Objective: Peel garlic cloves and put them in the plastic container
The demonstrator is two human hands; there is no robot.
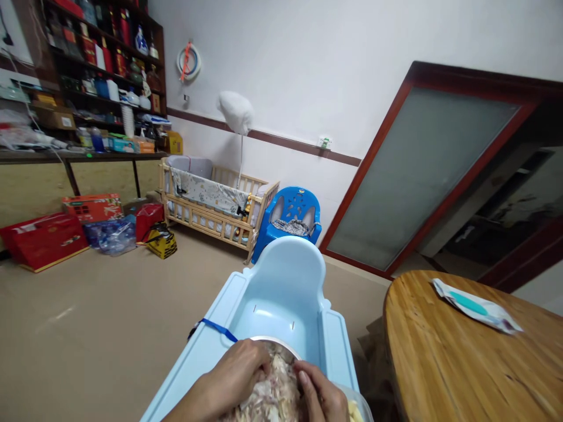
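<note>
At the pale-blue chair [290,264], your left hand [244,366] and right hand [323,395] curl, any grip unclear, over a bowl [281,340] of food [275,392], seemingly part-shredded, unfinished.

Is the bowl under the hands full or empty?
Looks mostly full: pale pieces spread across the bowl, between the left hand and right hand. Depth cannot be told.

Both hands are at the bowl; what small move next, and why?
I'd probably bring the right hand slightly inward before parting its fingers: it sits near the bowl's right edge, beside the clear container, while the left hand is over the pale shredded food. Whether either hand grips a piece is unclear.
</note>
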